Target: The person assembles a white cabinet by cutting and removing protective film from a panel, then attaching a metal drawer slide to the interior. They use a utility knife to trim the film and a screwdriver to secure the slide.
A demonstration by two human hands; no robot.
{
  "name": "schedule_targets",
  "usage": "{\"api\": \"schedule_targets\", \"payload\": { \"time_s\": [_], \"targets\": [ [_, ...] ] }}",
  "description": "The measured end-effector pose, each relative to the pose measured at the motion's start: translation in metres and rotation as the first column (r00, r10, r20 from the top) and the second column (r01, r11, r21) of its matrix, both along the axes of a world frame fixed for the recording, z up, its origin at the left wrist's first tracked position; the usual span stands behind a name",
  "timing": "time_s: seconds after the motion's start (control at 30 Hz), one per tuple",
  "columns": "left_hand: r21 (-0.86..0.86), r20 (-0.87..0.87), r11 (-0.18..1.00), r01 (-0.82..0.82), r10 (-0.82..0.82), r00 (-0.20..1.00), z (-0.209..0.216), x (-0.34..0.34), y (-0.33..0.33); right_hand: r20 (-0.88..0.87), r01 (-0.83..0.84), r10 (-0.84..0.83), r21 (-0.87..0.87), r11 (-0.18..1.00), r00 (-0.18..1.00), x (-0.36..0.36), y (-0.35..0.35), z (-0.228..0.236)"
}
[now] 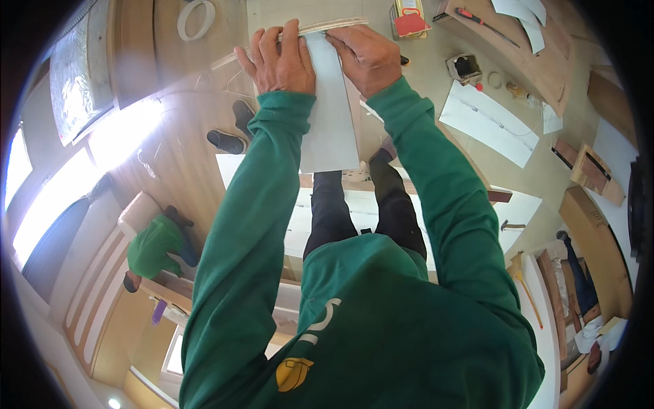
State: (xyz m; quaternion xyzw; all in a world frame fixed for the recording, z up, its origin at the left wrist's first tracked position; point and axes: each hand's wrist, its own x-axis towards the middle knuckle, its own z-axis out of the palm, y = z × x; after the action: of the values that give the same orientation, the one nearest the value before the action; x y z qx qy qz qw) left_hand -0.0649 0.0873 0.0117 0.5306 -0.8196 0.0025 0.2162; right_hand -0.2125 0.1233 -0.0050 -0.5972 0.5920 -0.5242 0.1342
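A long white-faced board stretches away from me above my legs. A layered plywood edge shows at its far end. My left hand grips the far left corner, its fingers bent over the edge and slightly apart. At the far right corner, my right hand is closed, with the thumb and finger pinched against the board. Whether anything small sits in that pinch is hidden. Both my green sleeves reach forward on either side of the board.
A red-handled screwdriver lies on a wooden panel at far right. White sheets, a roll of tape, dark shoes and a hammer lie around. A person in green bends at left; another person is at right.
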Motion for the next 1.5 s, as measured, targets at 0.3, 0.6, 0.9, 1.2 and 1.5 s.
{"api": "schedule_targets", "payload": {
  "time_s": [0.3,0.6,0.9,1.2,1.5],
  "targets": [
    [0.020,0.014,0.999,-0.048,0.048,0.999,-0.002,0.001,-0.001,0.024,-0.058,0.055,0.136,0.989,0.998,0.043,0.176,-0.014],
    [-0.005,0.006,1.000,-0.005,0.005,1.000,-0.006,-0.001,0.001,-0.016,0.017,-0.018,-0.085,0.996,1.000,0.001,0.008,-0.012],
    [-0.029,-0.010,1.000,0.007,-0.007,1.000,-0.011,0.000,-0.003,-0.146,-0.063,0.074,0.081,0.995,0.986,0.011,0.068,-0.012],
    [-0.019,-0.003,1.000,-0.016,0.016,1.000,-0.008,0.000,0.001,0.041,-0.060,0.055,0.131,0.990,0.998,0.026,0.118,-0.018],
    [-0.058,-0.029,0.998,0.007,-0.009,1.000,-0.009,-0.002,-0.003,-0.016,0.064,-0.064,-0.026,0.998,0.998,0.006,-0.002,-0.002]
  ]
}}
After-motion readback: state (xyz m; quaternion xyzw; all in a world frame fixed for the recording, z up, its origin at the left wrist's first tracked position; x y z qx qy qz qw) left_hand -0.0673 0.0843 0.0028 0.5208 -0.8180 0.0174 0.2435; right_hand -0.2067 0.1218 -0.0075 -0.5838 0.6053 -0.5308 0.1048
